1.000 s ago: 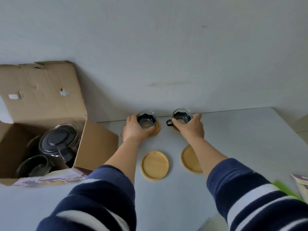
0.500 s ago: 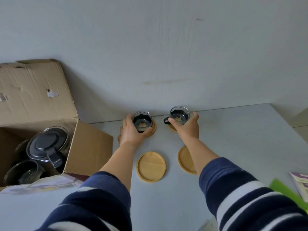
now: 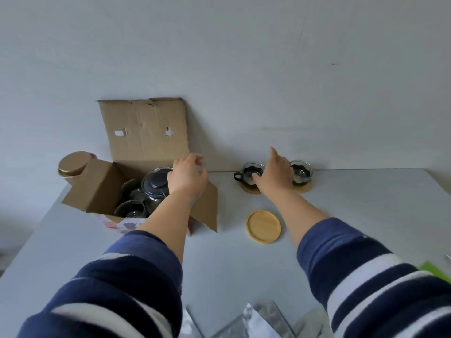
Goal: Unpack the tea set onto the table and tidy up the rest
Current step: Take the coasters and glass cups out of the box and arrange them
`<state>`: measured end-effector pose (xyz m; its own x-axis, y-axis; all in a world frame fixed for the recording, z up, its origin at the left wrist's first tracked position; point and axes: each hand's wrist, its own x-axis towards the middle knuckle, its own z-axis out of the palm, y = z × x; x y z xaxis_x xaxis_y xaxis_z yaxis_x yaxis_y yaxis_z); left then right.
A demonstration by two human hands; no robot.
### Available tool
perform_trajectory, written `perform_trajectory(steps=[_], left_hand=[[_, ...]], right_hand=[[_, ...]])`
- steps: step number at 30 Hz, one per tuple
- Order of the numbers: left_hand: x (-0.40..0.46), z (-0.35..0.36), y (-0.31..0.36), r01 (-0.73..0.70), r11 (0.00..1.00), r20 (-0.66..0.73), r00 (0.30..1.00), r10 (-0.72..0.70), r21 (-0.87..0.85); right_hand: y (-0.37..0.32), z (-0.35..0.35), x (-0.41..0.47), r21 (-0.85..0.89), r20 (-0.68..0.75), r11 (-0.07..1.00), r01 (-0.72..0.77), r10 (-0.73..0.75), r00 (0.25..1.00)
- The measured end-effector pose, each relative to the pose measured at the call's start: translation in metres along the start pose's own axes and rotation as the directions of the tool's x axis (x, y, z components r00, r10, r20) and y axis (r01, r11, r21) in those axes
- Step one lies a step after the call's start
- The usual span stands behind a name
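Grey table (image 3: 366,215) against pale wall (image 3: 244,57)

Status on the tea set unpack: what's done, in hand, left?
Done: two dark glass cups stand on round wooden coasters by the wall. In hand: nothing; the left hand hangs over the open cardboard box, the right hand between the cups. Left: the dark-lidded glass teapot and more glassware in the box; one bare wooden coaster.
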<state>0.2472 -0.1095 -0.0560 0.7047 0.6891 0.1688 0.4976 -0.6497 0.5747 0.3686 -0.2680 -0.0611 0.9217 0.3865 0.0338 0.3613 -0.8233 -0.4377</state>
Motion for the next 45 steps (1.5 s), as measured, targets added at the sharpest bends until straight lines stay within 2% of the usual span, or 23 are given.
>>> perform_trajectory(steps=[4,8,11,14,17,21,24,27,31,34,37,39,42,45], left_hand=[[-0.014,-0.055,-0.048,0.109,0.983,-0.112,0.989,-0.093,0.148],[-0.027,-0.088,-0.109,0.266,0.892,-0.097,0.964,-0.248,0.366],[-0.038,-0.093,-0.141,0.328,0.856,-0.046,0.940,-0.339,0.400],[-0.047,-0.090,-0.162,0.310,0.885,-0.050,0.948,-0.313,0.346],[-0.055,-0.087,-0.171,0.247,0.928,-0.092,0.969,-0.231,0.277],[-0.060,-0.085,-0.174,0.228,0.938,-0.115,0.972,-0.204,0.262],[-0.059,-0.083,-0.177,0.232,0.942,-0.117,0.971,-0.209,0.241],[-0.056,-0.081,-0.178,0.244,0.944,-0.125,0.967,-0.220,0.223],[-0.055,-0.081,-0.176,0.251,0.934,-0.139,0.965,-0.221,0.256],[-0.054,-0.085,-0.171,0.269,0.915,-0.113,0.963,-0.245,0.303],[-0.048,-0.091,-0.162,0.289,0.863,-0.052,0.954,-0.294,0.414],[-0.040,-0.095,-0.154,0.238,0.802,0.000,0.959,-0.285,0.548],[-0.022,-0.096,-0.142,0.088,0.715,0.149,0.954,-0.261,0.693],[-0.006,-0.090,-0.134,0.030,0.651,0.287,0.881,-0.375,0.759]], right_hand=[[-0.067,0.016,-0.021,-0.035,0.116,0.984,0.175,-0.170,0.979],[-0.132,0.043,-0.040,0.006,0.168,0.937,0.349,-0.345,0.923],[-0.174,0.065,-0.047,0.022,0.207,0.880,0.475,-0.469,0.859],[-0.209,0.086,-0.049,-0.022,0.261,0.816,0.578,-0.553,0.791],[-0.238,0.107,-0.046,-0.211,0.364,0.764,0.610,-0.517,0.774],[-0.270,0.131,-0.043,-0.465,0.512,0.685,0.561,-0.309,0.801],[-0.286,0.152,-0.038,-0.553,0.535,0.660,0.508,-0.187,0.824],[-0.295,0.165,-0.035,-0.576,0.509,0.686,0.445,-0.126,0.852],[-0.296,0.152,-0.038,-0.511,0.443,0.750,0.419,-0.188,0.877],[-0.294,0.126,-0.042,-0.370,0.402,0.834,0.408,-0.253,0.880],[-0.288,0.096,-0.041,-0.222,0.369,0.911,0.347,-0.251,0.895],[-0.281,0.075,-0.040,-0.121,0.357,0.948,0.294,-0.235,0.904],[-0.265,0.047,-0.039,0.001,0.289,0.971,0.241,-0.231,0.929],[-0.241,0.027,-0.041,0.097,0.234,0.976,0.195,-0.213,0.949]])
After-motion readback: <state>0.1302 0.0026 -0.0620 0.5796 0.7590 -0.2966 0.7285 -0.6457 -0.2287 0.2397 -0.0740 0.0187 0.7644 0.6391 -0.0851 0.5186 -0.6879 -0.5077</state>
